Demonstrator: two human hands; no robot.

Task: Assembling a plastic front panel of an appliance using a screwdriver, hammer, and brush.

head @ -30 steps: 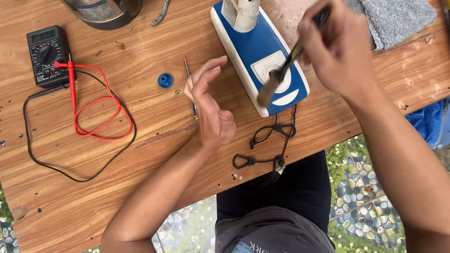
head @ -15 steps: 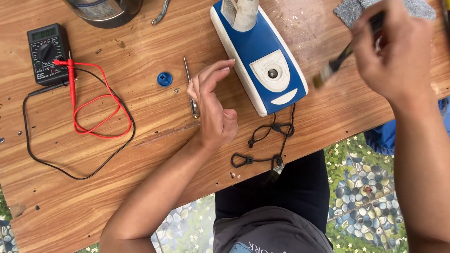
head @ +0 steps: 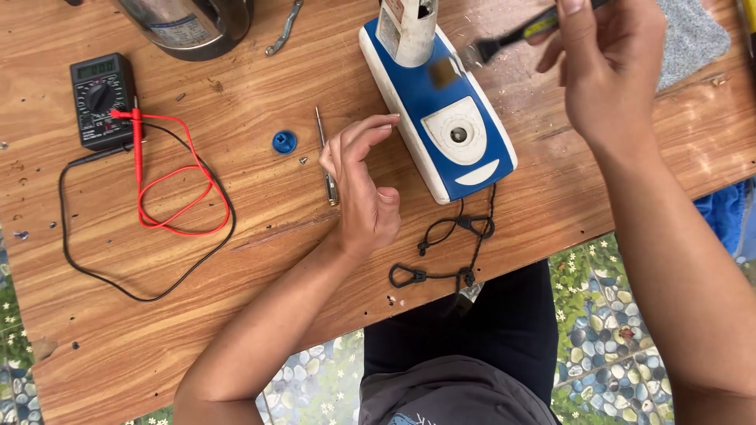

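Head view: my right fingers (head: 579, 35) pinch the brush (head: 516, 35), lifted off the blue appliance (head: 441, 118) since a second ago. My left fingers (head: 370, 134) stay loosely open just beside it, screwdriver (head: 325, 153) behind them on the table (head: 236, 260).

The table (head: 236, 260) is warm orange-brown wood with darker grain streaks. At about 12 o'clock there's a blue and white appliance (head: 441, 118), with a pale grey disc in its white panel. Over at 10 o'clock sits a black multimeter (head: 98, 98) with a greenish-grey screen, trailing one red lead (head: 185, 197) and one black lead (head: 118, 275). Tiny bright blue cap (head: 284, 142) near the middle. The brush (head: 512, 38) at 1 o'clock has a black and yellow handle. Floor (head: 606, 315) at 5 o'clock is a multicoloured pebble pattern with little white flowers.
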